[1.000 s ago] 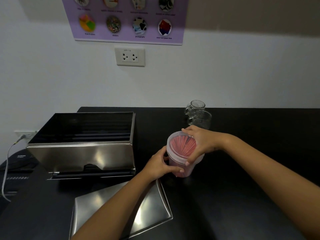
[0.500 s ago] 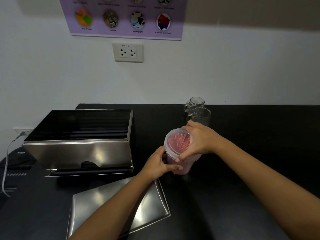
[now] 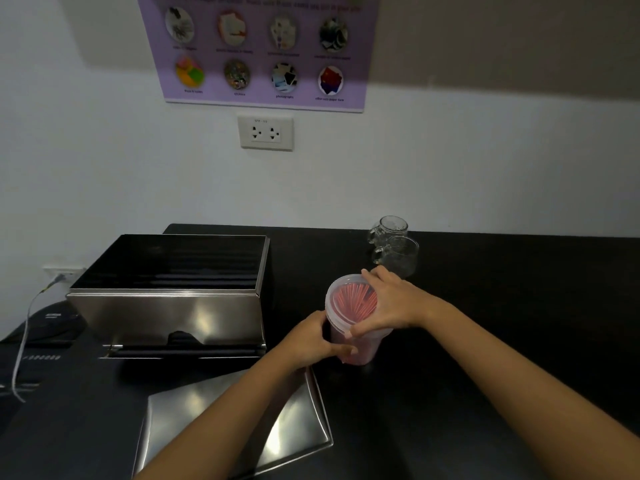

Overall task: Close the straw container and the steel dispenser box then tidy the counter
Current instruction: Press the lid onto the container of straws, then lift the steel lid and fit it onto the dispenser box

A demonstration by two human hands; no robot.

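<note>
Hands (image 3: 313, 341) (image 3: 391, 304) gripping straw container (image 3: 349, 306), dispenser box (image 3: 169, 299) just left

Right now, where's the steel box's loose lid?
The steel lid lies flat on the black counter at the near left of the head view, just in front of the open steel box, under the left forearm.

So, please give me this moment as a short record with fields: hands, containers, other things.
left hand: grips the side of the straw container
right hand: on the clear lid, pressing its rim
steel dispenser box: open on top
steel lid: flat on the counter, in front of the box
glass mugs: two, behind the container
</note>
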